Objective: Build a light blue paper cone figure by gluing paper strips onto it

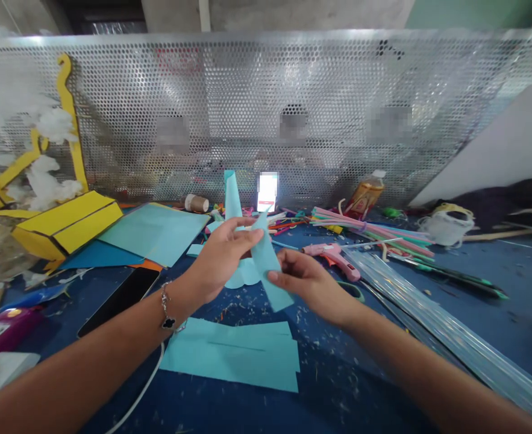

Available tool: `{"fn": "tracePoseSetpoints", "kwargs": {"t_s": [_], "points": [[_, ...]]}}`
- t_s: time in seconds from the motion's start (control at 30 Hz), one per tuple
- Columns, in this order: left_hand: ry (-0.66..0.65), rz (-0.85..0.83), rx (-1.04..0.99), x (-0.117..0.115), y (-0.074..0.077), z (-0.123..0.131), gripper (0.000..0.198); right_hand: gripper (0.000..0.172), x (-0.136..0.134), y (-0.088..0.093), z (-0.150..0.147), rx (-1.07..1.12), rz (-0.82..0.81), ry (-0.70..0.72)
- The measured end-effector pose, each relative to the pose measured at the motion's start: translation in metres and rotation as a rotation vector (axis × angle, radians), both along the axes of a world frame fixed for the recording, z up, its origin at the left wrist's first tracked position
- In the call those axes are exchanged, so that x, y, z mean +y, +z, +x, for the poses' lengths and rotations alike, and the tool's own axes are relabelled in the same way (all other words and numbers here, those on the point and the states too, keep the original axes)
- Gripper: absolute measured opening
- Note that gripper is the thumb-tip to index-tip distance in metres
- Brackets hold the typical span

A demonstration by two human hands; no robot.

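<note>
A light-blue strip of paper (268,268) is held up at a slant over the table, curling toward its upper end. My left hand (223,253) pinches its upper part between thumb and fingers. Lower down, my right hand (304,277) grips the strip's right edge, thumb in front. Behind my left hand stands a rolled light-blue paper cone (232,196). Under the strip lies a light-blue paper piece with a scalloped edge (243,275), partly hidden by the hand. Nearer to me, several cut light-blue paper strips (234,355) lie in a loose stack.
A pink glue gun (331,256) lies right of my right hand, near clear plastic strips (446,319) and pastel sticks (374,226). A dark phone (118,301) and blue sheets (157,232) lie left. A lit phone (267,196) leans against the perforated metal panel (247,90).
</note>
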State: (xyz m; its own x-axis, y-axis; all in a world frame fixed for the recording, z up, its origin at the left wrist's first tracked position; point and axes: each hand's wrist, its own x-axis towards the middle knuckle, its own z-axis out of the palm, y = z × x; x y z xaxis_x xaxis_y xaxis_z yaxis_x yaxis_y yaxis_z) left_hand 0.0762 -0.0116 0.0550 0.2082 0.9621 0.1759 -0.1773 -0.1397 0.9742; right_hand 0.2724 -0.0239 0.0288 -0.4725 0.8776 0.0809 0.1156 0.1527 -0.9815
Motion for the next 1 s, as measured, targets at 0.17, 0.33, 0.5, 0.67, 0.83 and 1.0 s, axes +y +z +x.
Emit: {"fn": "tracePoseSetpoints", "kwargs": {"t_s": [0.17,0.33,0.5,0.67,0.83,1.0], "points": [[-0.017,-0.136,-0.112,0.003,-0.008,-0.001,0.028,0.04,0.02,0.007,0.023,-0.175,0.149,-0.085],[-0.07,-0.137,-0.016,0.0,-0.023,0.012,0.045,0.045,0.02,0.004,0.028,-0.165,0.093,-0.074],[-0.082,-0.19,-0.167,-0.001,-0.025,0.014,0.022,0.042,0.007,0.003,0.015,-0.437,0.177,0.188],[-0.067,-0.279,-0.093,-0.004,-0.018,0.008,0.02,0.044,0.042,0.015,0.065,-1.293,0.498,-0.465],[-0.122,-0.289,-0.032,-0.004,-0.026,0.009,0.019,0.065,0.065,0.009,0.113,-1.485,0.182,-0.541],[-0.116,-0.319,-0.033,0.002,-0.031,0.006,0.018,0.05,0.077,-0.01,0.122,-1.371,0.19,-0.525]]}}
